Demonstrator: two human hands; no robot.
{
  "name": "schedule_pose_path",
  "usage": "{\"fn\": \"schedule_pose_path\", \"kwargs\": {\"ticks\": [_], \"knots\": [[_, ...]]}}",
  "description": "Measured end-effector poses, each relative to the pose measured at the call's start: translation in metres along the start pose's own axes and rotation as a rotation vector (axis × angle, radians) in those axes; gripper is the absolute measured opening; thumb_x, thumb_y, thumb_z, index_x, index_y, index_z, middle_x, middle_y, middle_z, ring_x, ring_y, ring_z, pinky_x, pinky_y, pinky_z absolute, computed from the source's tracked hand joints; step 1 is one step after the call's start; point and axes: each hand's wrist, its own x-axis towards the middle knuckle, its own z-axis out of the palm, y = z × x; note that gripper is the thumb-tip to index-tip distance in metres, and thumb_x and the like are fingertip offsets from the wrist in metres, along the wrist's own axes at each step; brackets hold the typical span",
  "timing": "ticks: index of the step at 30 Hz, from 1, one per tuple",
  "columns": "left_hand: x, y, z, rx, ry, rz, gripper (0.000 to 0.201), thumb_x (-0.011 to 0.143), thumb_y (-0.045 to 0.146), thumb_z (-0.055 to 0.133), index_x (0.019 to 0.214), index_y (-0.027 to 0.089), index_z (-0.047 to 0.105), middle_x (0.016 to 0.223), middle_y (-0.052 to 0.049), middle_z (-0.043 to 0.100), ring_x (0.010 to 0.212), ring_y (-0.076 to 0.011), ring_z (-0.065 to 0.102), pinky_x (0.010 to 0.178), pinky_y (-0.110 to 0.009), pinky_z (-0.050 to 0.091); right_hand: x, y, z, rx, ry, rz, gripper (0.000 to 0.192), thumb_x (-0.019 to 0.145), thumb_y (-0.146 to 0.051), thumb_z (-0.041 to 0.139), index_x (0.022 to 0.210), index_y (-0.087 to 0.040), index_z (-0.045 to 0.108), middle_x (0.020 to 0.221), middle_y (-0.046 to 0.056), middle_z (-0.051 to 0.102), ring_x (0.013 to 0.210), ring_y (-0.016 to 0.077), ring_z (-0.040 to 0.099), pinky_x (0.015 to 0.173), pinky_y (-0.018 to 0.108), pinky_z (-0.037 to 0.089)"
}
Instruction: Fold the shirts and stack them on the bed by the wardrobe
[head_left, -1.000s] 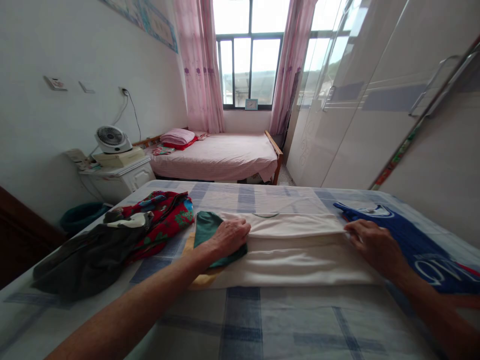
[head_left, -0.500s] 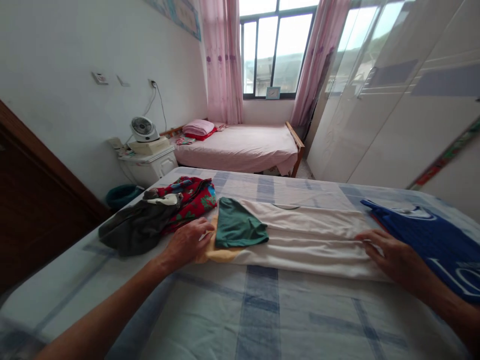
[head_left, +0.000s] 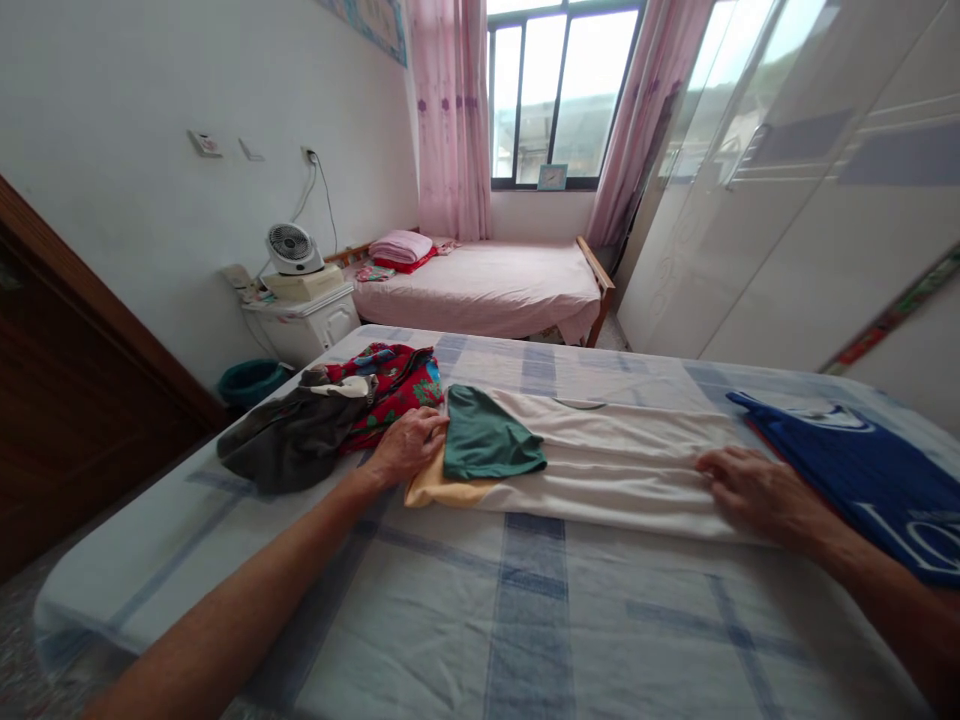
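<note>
One folded white shirt (head_left: 622, 465) with one green sleeve (head_left: 487, 447) lies across the middle of the checked bed (head_left: 517, 620). Two heaps sit at ten o'clock: a red floral garment (head_left: 394, 385) and a dark garment (head_left: 296, 440). One blue shirt (head_left: 870, 475) lies at three o'clock. Bare sheet spreads toward six o'clock. The left hand (head_left: 409, 445) rests loosely curled at the sleeve's edge; the right hand (head_left: 754, 490) lies flat, fingers spread, on the shirt's right end.
</note>
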Motion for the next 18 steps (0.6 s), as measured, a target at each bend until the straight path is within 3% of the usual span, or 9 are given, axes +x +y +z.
{"fn": "schedule_pose_path", "kwargs": {"ticks": [5, 9, 14, 18], "knots": [[0.013, -0.004, 0.003, 0.004, -0.012, -0.09, 0.019, 0.077, 0.024, 0.051, 0.087, 0.017, 0.066, 0.08, -0.005, 0.059, 0.077, -0.0183, 0.057, 0.073, -0.029, 0.045, 0.001, -0.007, -0.006, 0.038, 0.007, 0.013, 0.015, 0.073, -0.028, 0.046, 0.071, -0.022, 0.06, 0.088, 0.005, 0.064, 0.088, 0.0222, 0.058, 0.077, 0.035, 0.043], [0.015, -0.008, 0.007, -0.025, 0.042, -0.054, 0.013, 0.077, 0.02, 0.047, 0.072, 0.017, 0.059, 0.078, -0.004, 0.057, 0.073, -0.0164, 0.055, 0.069, -0.028, 0.045, -0.001, -0.01, -0.003, 0.124, 0.033, 0.017, 0.024, 0.077, -0.042, 0.047, 0.079, -0.024, 0.062, 0.096, 0.005, 0.065, 0.094, 0.0226, 0.057, 0.079, 0.035, 0.043], [0.012, 0.0, 0.01, -0.03, 0.054, 0.072, 0.021, 0.077, 0.017, 0.046, 0.092, 0.017, 0.062, 0.102, -0.008, 0.059, 0.096, -0.0202, 0.055, 0.087, -0.033, 0.044, -0.003, -0.017, 0.005, 0.158, 0.09, 0.022, 0.028, 0.079, -0.047, 0.049, 0.086, -0.024, 0.063, 0.102, 0.005, 0.064, 0.099, 0.0248, 0.055, 0.083, 0.04, 0.041], [0.004, 0.019, -0.001, -0.039, -0.093, 0.219, 0.052, 0.068, 0.008, 0.05, 0.118, 0.022, 0.057, 0.111, -0.006, 0.057, 0.104, -0.0207, 0.052, 0.096, -0.034, 0.041, -0.005, -0.023, 0.009, 0.191, 0.114, 0.005, 0.026, 0.08, -0.044, 0.048, 0.087, -0.023, 0.062, 0.101, 0.006, 0.063, 0.098, 0.0243, 0.057, 0.083, 0.039, 0.041]]}}
